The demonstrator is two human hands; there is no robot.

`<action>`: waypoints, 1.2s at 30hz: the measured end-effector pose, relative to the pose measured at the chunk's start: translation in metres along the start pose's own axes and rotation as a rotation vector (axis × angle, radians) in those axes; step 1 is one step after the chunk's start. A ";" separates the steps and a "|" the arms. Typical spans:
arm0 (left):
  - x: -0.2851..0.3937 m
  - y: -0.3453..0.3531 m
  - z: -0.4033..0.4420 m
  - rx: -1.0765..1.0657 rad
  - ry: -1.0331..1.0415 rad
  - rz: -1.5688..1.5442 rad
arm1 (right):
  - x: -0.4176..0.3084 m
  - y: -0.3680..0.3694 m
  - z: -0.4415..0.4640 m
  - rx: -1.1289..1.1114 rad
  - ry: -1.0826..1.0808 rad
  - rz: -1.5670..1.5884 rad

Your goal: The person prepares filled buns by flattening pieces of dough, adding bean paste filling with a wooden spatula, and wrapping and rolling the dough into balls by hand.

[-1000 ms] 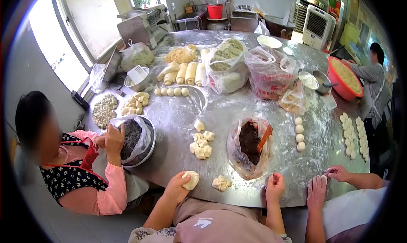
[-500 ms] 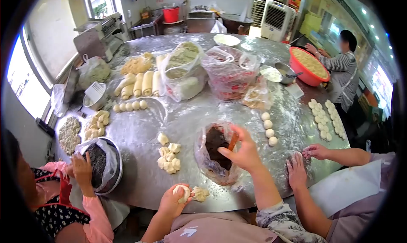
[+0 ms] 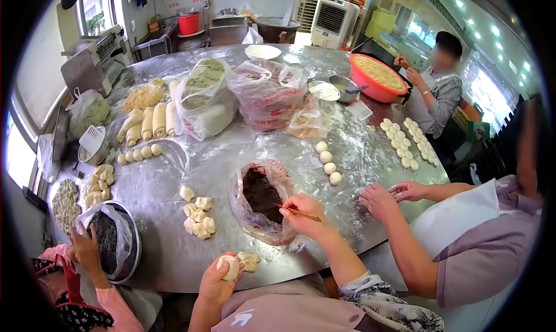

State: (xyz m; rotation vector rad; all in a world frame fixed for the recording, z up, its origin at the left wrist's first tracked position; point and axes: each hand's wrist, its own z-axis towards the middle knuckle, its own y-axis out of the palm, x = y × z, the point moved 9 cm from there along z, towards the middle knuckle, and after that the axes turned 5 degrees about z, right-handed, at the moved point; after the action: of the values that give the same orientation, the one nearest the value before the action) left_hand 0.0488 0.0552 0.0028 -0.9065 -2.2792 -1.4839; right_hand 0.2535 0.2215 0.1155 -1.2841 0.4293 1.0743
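Brown stick (image 3: 307,216): tipped flatter than before, gripped in my right hand (image 3: 311,209), tip apparently in dark filling (image 3: 260,190).
Dough piece (image 3: 229,268): cupped in my left hand (image 3: 216,282).
Filling bag (image 3: 271,235): tabletop (image 3: 159,245), one o'clock from that piece.

ok so I count five dough balls (image 3: 138,154) toward the table's (image 3: 278,271) left edge, four between middle and right edge (the ones packed at the right edge, can't tell), one red tub (image 3: 375,92), one plate (image 3: 262,52), three co-workers (image 3: 447,94).
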 end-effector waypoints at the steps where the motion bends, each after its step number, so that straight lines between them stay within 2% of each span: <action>1: -0.002 0.006 0.000 -0.006 0.001 0.028 | -0.001 -0.001 -0.001 0.009 -0.002 -0.004; 11: -0.016 0.005 -0.012 0.114 -0.014 0.136 | 0.014 -0.017 -0.025 0.293 0.021 0.108; 17: -0.010 0.014 0.000 0.013 -0.004 0.006 | 0.038 -0.013 -0.029 0.319 0.184 0.145; 20: -0.012 0.022 0.007 -0.037 -0.049 -0.097 | 0.053 -0.014 -0.037 0.364 0.287 0.337; 23: -0.014 0.016 0.017 0.014 -0.066 0.032 | 0.044 -0.035 -0.022 0.518 0.265 0.655; 24: -0.015 0.014 0.021 0.028 -0.062 0.070 | 0.038 -0.039 -0.013 0.478 0.245 0.636; 27: -0.015 0.015 0.032 0.061 -0.058 0.152 | 0.005 -0.046 0.002 0.358 0.055 0.142; 30: -0.009 0.015 0.040 0.136 -0.043 0.200 | 0.001 -0.031 0.003 0.335 -0.043 0.073; 32: -0.007 0.022 0.045 0.109 -0.055 0.217 | -0.003 -0.022 -0.001 0.311 -0.044 0.066; 36: -0.006 0.028 0.052 0.069 -0.072 0.193 | -0.021 -0.012 -0.002 0.285 -0.254 -0.022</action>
State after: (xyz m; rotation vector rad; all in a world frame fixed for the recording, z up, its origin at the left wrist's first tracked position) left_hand 0.0765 0.1069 -0.0028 -1.1402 -2.2047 -1.3035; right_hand 0.2537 0.2126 0.1377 -0.8865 0.3599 1.0976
